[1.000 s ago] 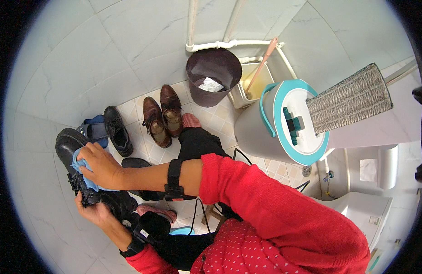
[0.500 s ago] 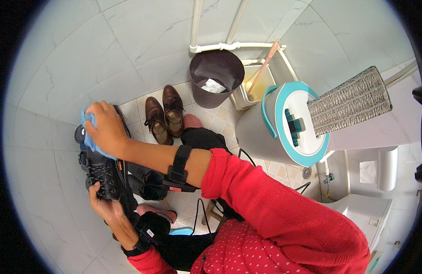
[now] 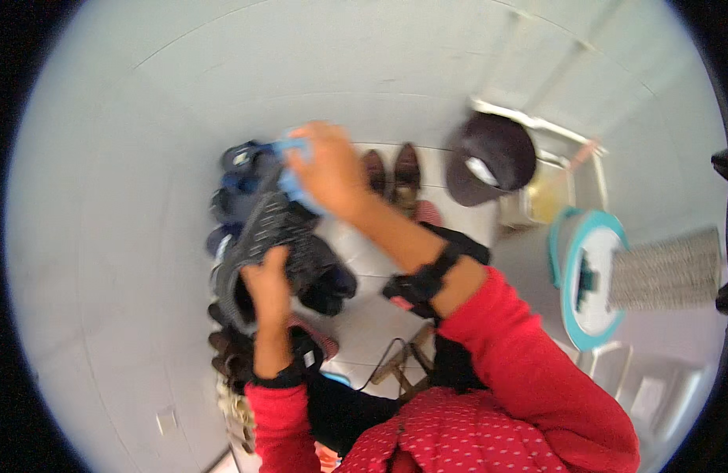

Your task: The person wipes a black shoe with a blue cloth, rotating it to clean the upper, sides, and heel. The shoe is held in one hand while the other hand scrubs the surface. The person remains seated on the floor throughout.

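A black lace-up shoe (image 3: 263,223), blurred by motion, is held up in front of me near the left wall. My left hand (image 3: 268,285) grips it by the collar around its opening, thumb on top. A light blue cloth (image 3: 295,183) is bunched under my right hand (image 3: 332,172), whose fingers are closed on it at the toe end of the shoe. Whether the cloth presses on the toe is too smeared to tell. Below and right of the held shoe stand other dark shoes (image 3: 330,285), partly covered by it.
Several more shoes (image 3: 236,162) line the left wall. A pair of brown leather shoes (image 3: 406,169) stands by the back wall. To the right are a dark bin (image 3: 490,158), a white and teal bucket (image 3: 588,284) and a grey flat mop head (image 3: 665,270). A wooden stool (image 3: 395,369) sits near my legs.
My view has swung left, so the room's things appear farther right. The shoe is turned and its opening now shows at my left hand; the blue cloth remains in my right hand.
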`<state>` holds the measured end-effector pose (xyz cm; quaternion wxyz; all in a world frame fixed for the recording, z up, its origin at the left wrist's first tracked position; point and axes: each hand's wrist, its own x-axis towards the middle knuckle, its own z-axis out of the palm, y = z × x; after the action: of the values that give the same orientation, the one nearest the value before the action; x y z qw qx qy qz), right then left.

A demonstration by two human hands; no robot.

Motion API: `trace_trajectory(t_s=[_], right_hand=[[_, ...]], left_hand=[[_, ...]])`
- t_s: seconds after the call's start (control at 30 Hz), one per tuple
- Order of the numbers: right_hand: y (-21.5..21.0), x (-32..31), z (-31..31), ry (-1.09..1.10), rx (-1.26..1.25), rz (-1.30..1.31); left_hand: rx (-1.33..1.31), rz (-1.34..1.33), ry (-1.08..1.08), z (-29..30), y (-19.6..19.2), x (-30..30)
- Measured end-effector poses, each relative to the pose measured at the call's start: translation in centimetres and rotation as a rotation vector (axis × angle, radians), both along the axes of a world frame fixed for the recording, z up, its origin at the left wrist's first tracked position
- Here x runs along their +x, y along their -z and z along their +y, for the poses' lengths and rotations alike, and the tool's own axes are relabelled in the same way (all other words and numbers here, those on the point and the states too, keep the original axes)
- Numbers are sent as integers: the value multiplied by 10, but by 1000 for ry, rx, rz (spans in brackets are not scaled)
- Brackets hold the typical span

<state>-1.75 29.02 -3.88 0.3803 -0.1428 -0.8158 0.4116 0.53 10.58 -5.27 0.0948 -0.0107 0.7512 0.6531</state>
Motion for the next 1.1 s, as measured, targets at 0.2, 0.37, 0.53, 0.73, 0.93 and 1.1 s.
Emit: trace_trajectory(t_s=[0.2,0.37,0.53,0.73,0.93,1.1], right_hand=[[-1,5,-10,-240,13,-221],[0,3,-5,-399,-36,-269],[-2,6,-4,-496,-49,-260],[-12,9,1,-577,-127,-254],[-7,8,2,-353,122,-178],[-1,7,9,-76,173,-124]], left_hand=[[-55,157,270,3,7,5],[-72,281,281,-1,18,9],[-260,201,330,-3,16,7],[-103,179,208,-1,17,11],[167,36,38,4,14,2],[308,4,-73,1,8,-10]])
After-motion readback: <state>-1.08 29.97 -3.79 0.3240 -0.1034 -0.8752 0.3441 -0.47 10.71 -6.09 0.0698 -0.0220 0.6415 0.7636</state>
